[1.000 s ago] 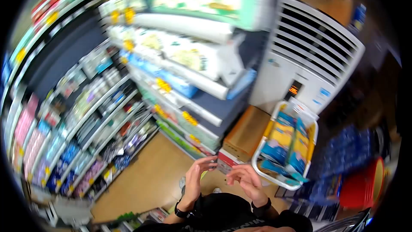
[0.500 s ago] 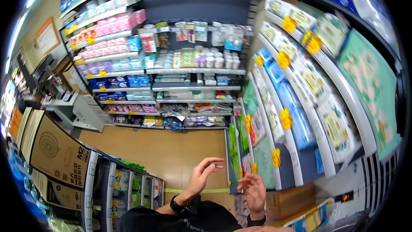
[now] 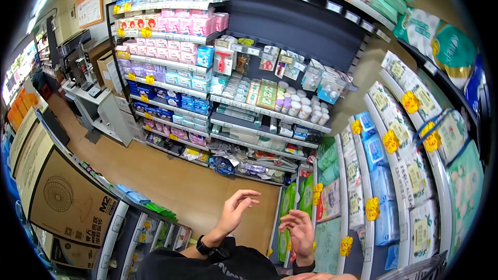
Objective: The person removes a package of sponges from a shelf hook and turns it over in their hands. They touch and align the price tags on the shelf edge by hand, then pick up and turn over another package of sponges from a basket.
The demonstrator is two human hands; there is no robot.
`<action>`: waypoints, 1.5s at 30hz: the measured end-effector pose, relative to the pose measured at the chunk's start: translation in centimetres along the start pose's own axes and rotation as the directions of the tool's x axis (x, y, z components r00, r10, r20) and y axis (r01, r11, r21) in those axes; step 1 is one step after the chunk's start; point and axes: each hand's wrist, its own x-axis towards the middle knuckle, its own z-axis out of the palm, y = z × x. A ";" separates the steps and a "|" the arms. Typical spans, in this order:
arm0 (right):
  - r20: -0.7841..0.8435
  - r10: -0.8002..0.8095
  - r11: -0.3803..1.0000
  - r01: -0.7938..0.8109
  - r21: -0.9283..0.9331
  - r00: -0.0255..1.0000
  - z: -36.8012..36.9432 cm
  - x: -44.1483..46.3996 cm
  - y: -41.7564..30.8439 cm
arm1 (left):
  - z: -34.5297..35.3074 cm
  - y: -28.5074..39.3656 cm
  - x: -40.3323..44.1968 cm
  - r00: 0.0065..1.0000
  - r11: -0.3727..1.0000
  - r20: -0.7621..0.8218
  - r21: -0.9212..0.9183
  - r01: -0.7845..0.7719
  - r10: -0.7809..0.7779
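My left hand (image 3: 237, 211) is raised in front of my body above the tan floor, fingers apart and bent a little, holding nothing. A dark band circles that wrist. To its right, my right hand (image 3: 299, 232) is also up, palm towards me, with loosely curled fingers and nothing in it. The two hands do not touch. Behind my right hand stand green packs (image 3: 307, 195) on a low shelf. Blue packs (image 3: 383, 182) and white packs (image 3: 419, 173) fill the shelves farther right.
Ahead is a wall shelf with pink boxes (image 3: 182, 25), white-lidded jars (image 3: 295, 105) and hanging packets. A cardboard fan box (image 3: 65, 197) tops a shelf at the lower left. A white counter (image 3: 101, 111) stands at the far left. Tan floor (image 3: 218, 199) runs between the shelves.
The view has swung left, away from the white air unit and the basket, towards the wall shelf and counter. Both hands stay raised and empty.
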 end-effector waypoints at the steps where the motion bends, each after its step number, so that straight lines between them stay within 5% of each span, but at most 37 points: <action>1: 0.010 0.002 1.000 -0.002 -0.004 1.000 0.4 1.0 0.3 | -0.8 -0.1 0.3 1.000 1.000 -0.022 -0.002 0.002 -0.002; 27: 0.258 0.119 0.993 -0.116 -0.029 0.959 -2.4 21.3 3.2 | -6.8 -0.3 13.1 0.952 0.991 -0.306 0.130 0.011 0.030; 35: 0.196 -0.010 0.997 -0.005 0.073 0.981 -7.3 28.1 3.0 | -5.3 -1.0 22.4 0.978 0.989 -0.208 0.140 0.040 -0.010; 45: 0.028 0.059 0.996 -0.061 0.072 0.998 -13.5 31.6 6.1 | -2.5 -3.2 29.3 0.994 0.989 -0.029 0.103 0.105 -0.102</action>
